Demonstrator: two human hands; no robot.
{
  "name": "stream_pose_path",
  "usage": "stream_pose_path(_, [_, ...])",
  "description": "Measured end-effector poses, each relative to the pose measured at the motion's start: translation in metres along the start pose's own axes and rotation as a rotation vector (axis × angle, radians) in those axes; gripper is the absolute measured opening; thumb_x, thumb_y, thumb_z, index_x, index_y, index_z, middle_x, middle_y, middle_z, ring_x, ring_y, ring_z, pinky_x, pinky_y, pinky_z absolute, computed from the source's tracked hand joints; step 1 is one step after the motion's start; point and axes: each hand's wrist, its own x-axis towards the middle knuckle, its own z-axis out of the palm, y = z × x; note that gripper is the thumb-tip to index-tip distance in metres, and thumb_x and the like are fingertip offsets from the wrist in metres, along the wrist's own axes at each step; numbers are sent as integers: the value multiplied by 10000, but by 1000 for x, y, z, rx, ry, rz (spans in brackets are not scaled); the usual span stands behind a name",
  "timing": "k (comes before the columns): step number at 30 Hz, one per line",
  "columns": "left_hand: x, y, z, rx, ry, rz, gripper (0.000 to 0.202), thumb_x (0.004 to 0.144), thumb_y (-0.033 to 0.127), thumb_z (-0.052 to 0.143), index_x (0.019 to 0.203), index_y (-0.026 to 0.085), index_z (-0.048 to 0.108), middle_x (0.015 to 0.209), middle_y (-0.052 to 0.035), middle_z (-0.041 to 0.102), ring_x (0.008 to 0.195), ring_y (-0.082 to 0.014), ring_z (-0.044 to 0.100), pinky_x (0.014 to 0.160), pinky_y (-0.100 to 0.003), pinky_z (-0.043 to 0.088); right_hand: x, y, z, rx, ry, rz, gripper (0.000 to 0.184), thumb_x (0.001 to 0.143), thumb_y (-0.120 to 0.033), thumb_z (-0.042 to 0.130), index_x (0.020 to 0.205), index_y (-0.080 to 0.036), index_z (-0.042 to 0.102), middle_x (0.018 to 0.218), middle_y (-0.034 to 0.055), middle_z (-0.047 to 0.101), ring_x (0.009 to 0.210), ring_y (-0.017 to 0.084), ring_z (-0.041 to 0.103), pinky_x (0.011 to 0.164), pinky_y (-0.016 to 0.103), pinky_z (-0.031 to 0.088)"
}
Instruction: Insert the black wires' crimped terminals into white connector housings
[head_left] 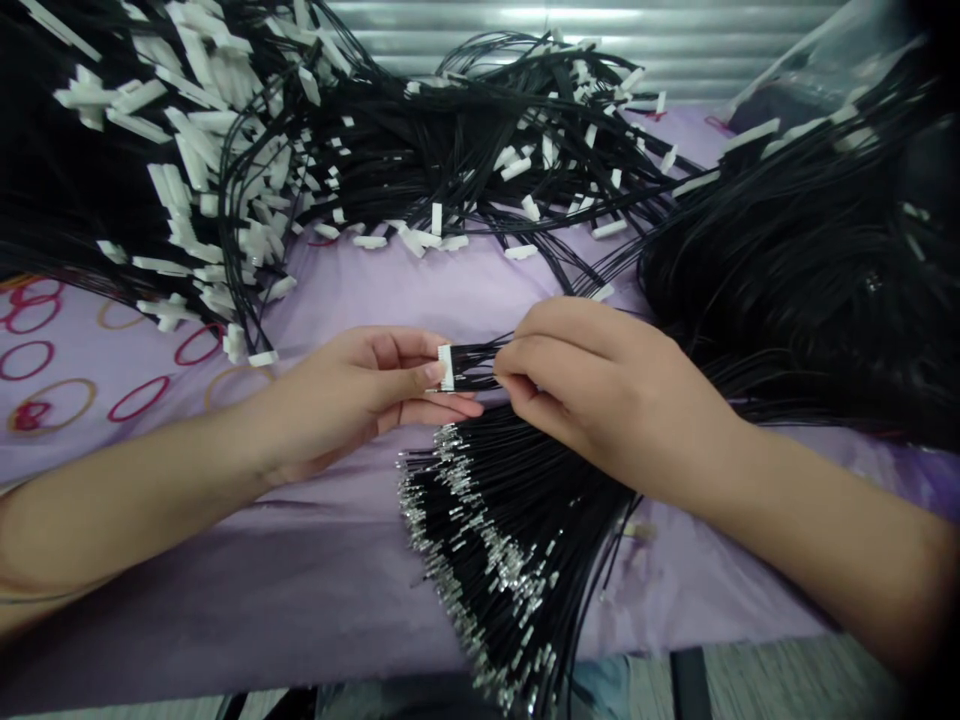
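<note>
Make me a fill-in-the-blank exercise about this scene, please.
1. The person's ____ hand pinches a small white plastic connector.
2. The thin, flexible wires from that connector to the right hand are ____ in colour.
3. A ribbed, silvery-grey panel runs along the picture's ____ edge.

Missing words: left; black; top.

We see smooth white plastic on the connector point(447, 368), a slick plastic-like coating on the wires point(525, 470) and shiny metal at their tips point(510, 565). Our tabletop point(337, 570) looks like softly glossy, creased plastic; the bag point(825, 60) is clear, shiny film.
</note>
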Motion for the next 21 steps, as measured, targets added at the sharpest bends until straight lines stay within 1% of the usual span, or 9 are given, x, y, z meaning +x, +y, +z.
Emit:
stream_pose_path(4, [-1, 1, 1, 1, 13, -5, 76, 796, 110, 565, 833, 124, 631, 792, -36, 714, 799, -133, 699, 736, -149, 575, 1, 0, 0, -4, -24, -19, 203, 857, -141, 450, 751, -122, 622, 810, 71, 595, 771, 165, 541, 698, 293, 466])
stream_pose_path(9, [-1, 3, 2, -17, 26, -44, 52, 783, 93, 578, 807, 122, 614, 738, -37, 711, 756, -131, 702, 708, -152, 579, 5, 2, -4, -50, -94, -84, 336, 891, -126, 333, 722, -141, 623, 789, 74, 591, 738, 164, 512, 691, 310, 451])
stream_pose_path(11, [-1, 3, 1, -19, 24, -45, 54, 777, 90, 583, 808, 121, 614, 733, -38, 709, 747, -130, 702, 700, -153, 579, 6, 3, -5, -47, -104, -94, 355, 898, -134, 317, 717, -141, 623, 782, 74, 589, 731, 161, 510, 687, 309, 446])
stream_pose_path(15, [-1, 2, 1, -9, 37, -36, 57, 779, 93, 580, 809, 121, 620, 755, -46, 713, 753, -130, 700, 693, -153, 576, 5, 3, -3, -1, -100, -38, 266, 879, -159, 381, 756, -130, 615, 802, 69, 582, 763, 157, 520, 694, 294, 443])
stream_pose_path(17, [0, 2, 0, -2, 38, -38, 59, 777, 103, 589, 821, 121, 623, 769, -50, 714, 758, -130, 699, 696, -156, 574, 3, 2, -2, 30, -86, -9, 226, 866, -176, 416, 759, -129, 609, 783, 59, 574, 744, 147, 519, 683, 283, 440])
stream_pose_path(21, [0, 1, 0, 11, 23, -30, 77, 781, 117, 590, 847, 119, 630, 806, -57, 715, 763, -122, 697, 704, -150, 573, 1, 2, 0, 72, -46, 18, 204, 856, -194, 457, 752, -119, 616, 753, 48, 570, 692, 129, 520, 639, 259, 429])
